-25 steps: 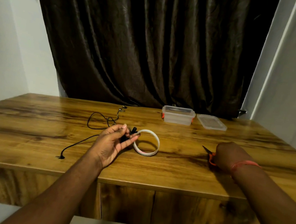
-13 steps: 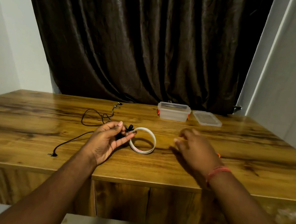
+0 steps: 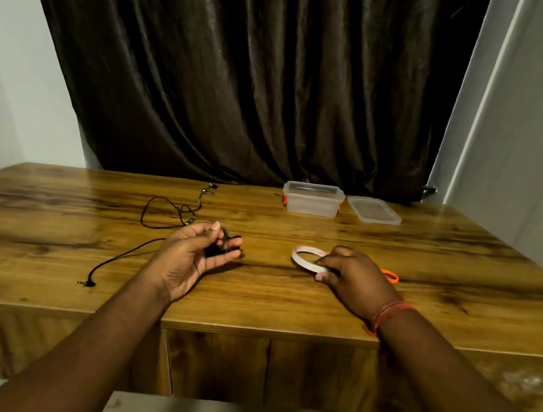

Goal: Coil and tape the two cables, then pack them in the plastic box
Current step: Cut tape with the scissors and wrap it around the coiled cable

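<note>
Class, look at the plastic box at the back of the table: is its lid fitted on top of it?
No. The lid lies flat on the table beside the plastic box, which stands open-topped.

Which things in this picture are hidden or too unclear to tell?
- Head view: the scissors, mostly hidden by the right hand; only an orange handle shows.
- Small black bundle in the left hand: too dark to tell if taped.
- Plastic box: contents too small to see.

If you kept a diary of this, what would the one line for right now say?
left hand: holds coiled black cable | right hand: grips tape roll | plastic box: open, lid beside it
</note>
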